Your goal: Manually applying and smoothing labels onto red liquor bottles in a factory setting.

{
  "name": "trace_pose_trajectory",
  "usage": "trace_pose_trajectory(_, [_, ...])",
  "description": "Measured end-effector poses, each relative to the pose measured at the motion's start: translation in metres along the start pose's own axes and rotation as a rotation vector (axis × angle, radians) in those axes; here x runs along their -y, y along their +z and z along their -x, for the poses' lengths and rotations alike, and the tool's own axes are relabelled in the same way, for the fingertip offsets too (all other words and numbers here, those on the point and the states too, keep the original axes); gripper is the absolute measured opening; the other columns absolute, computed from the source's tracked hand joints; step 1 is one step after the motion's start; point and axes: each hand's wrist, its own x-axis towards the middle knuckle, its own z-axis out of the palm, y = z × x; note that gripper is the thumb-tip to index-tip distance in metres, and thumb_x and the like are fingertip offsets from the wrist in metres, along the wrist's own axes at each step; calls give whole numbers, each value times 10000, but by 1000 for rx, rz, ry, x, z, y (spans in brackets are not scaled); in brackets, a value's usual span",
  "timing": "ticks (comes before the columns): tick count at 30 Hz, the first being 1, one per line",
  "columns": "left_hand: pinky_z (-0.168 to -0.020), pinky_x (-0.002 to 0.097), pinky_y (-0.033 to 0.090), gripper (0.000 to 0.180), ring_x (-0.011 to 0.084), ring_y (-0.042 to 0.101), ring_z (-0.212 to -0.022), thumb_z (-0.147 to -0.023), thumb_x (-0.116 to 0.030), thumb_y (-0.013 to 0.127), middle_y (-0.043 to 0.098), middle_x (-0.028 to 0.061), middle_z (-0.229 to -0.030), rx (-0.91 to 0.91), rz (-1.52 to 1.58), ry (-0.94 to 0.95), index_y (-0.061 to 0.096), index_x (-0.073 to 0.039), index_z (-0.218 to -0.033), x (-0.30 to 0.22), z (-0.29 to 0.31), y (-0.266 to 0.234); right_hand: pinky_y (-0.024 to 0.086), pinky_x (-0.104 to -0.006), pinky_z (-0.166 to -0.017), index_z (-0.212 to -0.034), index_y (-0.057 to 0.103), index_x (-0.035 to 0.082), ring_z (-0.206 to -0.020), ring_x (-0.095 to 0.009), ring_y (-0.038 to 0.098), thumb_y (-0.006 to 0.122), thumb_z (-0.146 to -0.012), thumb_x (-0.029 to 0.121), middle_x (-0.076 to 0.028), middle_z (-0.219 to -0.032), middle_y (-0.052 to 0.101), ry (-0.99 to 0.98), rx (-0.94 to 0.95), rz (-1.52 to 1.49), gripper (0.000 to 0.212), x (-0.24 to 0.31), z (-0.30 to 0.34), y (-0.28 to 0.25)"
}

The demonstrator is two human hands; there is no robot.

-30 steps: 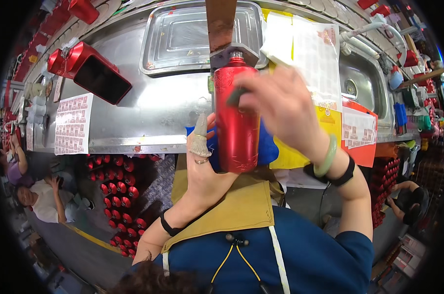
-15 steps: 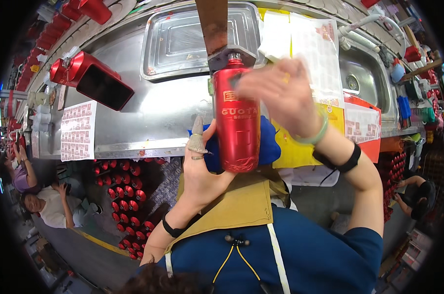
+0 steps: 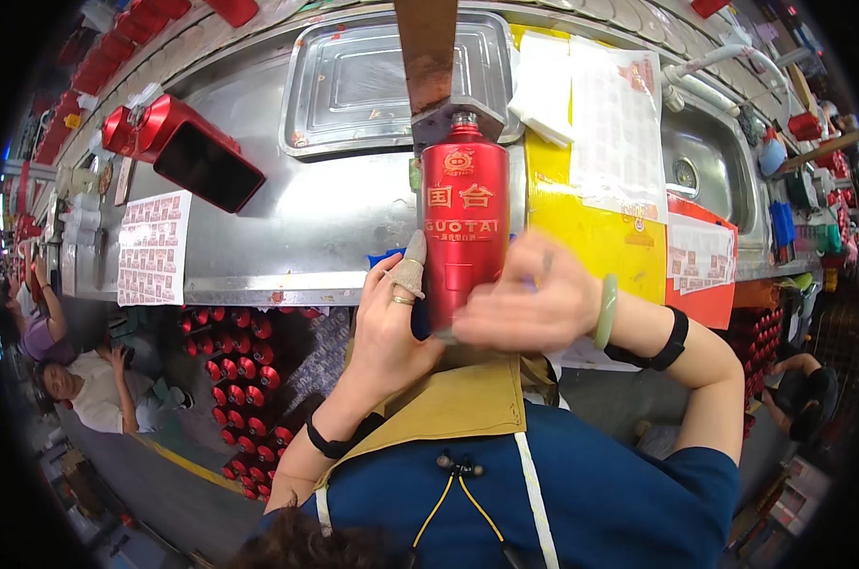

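Note:
A red metallic bottle [image 3: 463, 213] with gold markings lies in front of me, its bare threaded neck at a dark metal bracket [image 3: 482, 114] on a brown post [image 3: 427, 57]. My left hand [image 3: 387, 337] is closed round the bottle's lower left side; finger covers [image 3: 407, 275] and a ring show on it. My right hand [image 3: 534, 303], with a green bangle [image 3: 607, 311] at the wrist, is over the bottle's lower right side. Motion smears its fingers, so contact is unclear. A bit of blue cloth [image 3: 384, 259] shows beside the bottle.
Behind lies a steel tray [image 3: 301, 95]. At left are a phone [image 3: 211, 171] against red bottles [image 3: 159, 123] and a label sheet [image 3: 153, 248]. Right are white label sheets [image 3: 614, 123], a yellow sheet [image 3: 591, 256] and a sink [image 3: 704, 156]. Red bottles [image 3: 249, 370] crowd below the counter.
My right hand has swept from the bottle's upper front down to its lower right side, uncovering the upper markings. My left hand stays on the lower left side. The view has shifted slightly.

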Motion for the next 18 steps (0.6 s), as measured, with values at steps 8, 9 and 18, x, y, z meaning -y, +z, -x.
trace_pose_trajectory(8, [-1081,500,439,726,422,583,-1196,-678,-77,837,637,219,-1244,-16,24,-11,565,52,-1339,3,2,2,450,-373,-756,-1017,773,176,-790,-202,620,745,-773,53,-7,-1011,737,229,-213,372,274,-36,-1,1])
trace_pose_trajectory(9, [-1082,501,438,720,428,577,-1202,-677,-77,837,637,220,-1244,-30,45,-3,570,48,-1334,2,2,3,436,-359,-732,-1042,779,217,-781,-174,580,747,-755,87,39,-989,724,47,-95,285,317,-22,13,11])
trace_pose_trajectory(18, [-1116,511,406,734,461,532,-1261,-698,-85,850,604,247,-1302,32,62,13,544,60,-1349,4,4,2,494,-381,-740,-1082,681,69,-783,-293,635,773,-843,75,-100,-910,685,559,-265,552,256,-70,-12,-20])
